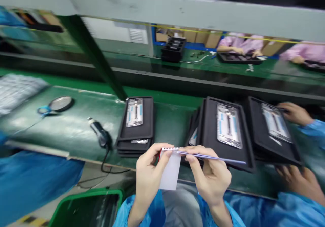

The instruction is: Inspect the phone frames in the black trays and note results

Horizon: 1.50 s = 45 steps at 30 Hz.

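Fingers of the left hand (148, 173) are pinched narrow on a white sheet (170, 175), near its upper left corner, while those of the right hand (212, 174) grip a slim purple tool (225, 159), probably tweezers. The sheet hangs down between the two hands, by the near edge of the green counter (169, 122), its top edge carrying a row of small dark marks. The tool lies nearly level, its tip end at that row; whether the tips have caught anything is too small to tell.

To judge by this pose, the work is at the marked edge, so the left pinch should be firm enough to stop the sheet flexing, and close to the tip without covering the marks. A light squeeze at a shallow angle ought to spare the edge from creasing or tearing. Bracing one hand against the other would steady the tip. Mind the black tray (210, 129) beyond the right hand: a careless swing could knock the metal frame (230, 125) on it
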### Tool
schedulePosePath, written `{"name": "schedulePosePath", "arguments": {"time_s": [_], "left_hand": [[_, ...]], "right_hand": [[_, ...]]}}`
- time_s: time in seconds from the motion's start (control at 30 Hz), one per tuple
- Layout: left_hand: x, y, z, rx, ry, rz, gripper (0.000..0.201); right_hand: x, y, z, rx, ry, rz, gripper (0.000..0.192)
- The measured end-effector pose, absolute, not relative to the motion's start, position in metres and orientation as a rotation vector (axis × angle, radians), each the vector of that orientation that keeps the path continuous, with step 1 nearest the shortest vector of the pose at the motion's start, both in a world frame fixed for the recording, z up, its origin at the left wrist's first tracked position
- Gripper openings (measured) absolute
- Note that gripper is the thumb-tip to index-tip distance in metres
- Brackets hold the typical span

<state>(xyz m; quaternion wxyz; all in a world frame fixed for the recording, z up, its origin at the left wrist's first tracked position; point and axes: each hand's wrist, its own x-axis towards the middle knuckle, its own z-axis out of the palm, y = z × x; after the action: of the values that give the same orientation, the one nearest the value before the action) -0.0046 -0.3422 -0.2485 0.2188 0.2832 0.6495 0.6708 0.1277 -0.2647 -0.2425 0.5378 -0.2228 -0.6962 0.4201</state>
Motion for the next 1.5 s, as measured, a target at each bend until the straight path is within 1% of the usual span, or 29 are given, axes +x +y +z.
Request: {"name": "schedulePosePath", "arguments": {"time_s": [0.13, 0.17, 0.27, 0.33, 0.43, 0.63, 0.9, 1.07, 1.23, 1.37, 1.5], "left_hand": [[-0.048, -0.378, -0.277, 0.617, 2.023, 1.816, 0.014], [-0.059, -0.387, -0.286, 0.609, 2.077, 1.798, 0.014], [-0.085, -0.402, -0.310, 0.708, 2.202, 1.733, 0.016], [-0.097, -0.403, -0.320, 0.827, 2.280, 1.658, 0.018], [-0.109, -0.393, -0.325, 1.031, 2.405, 1.499, 0.021], [-0.125, -0.370, -0.333, 1.229, 2.487, 1.220, 0.022], [-0.128, -0.372, -0.337, 1.183, 2.424, 1.208, 0.023], [-0.129, -0.372, -0.337, 1.175, 2.429, 1.212, 0.024], [-0.130, -0.371, -0.337, 1.164, 2.421, 1.220, 0.024], [-0.130, -0.371, -0.336, 1.156, 2.420, 1.213, 0.024], [-0.130, -0.371, -0.337, 1.137, 2.420, 1.211, 0.024]], "right_hand": [[0.070, -0.264, -0.263, -0.649, -1.592, 1.364, 0.006], [0.052, -0.259, -0.271, -0.680, -1.579, 1.457, 0.005], [0.000, -0.239, -0.299, -0.763, -1.569, 1.620, 0.025], [-0.029, -0.223, -0.316, -0.824, -1.599, 1.657, 0.033], [-0.055, -0.205, -0.329, -0.887, -1.676, 1.657, 0.037], [-0.066, -0.197, -0.325, -0.902, -1.845, 1.613, 0.033], [-0.072, -0.199, -0.323, -0.932, -1.973, 1.526, 0.023], [-0.071, -0.198, -0.321, -0.944, -1.991, 1.526, 0.025], [-0.070, -0.198, -0.320, -0.938, -2.019, 1.507, 0.023], [-0.069, -0.199, -0.320, -0.935, -2.052, 1.456, 0.021], [-0.066, -0.202, -0.322, -0.932, -2.083, 1.394, 0.024]]}}
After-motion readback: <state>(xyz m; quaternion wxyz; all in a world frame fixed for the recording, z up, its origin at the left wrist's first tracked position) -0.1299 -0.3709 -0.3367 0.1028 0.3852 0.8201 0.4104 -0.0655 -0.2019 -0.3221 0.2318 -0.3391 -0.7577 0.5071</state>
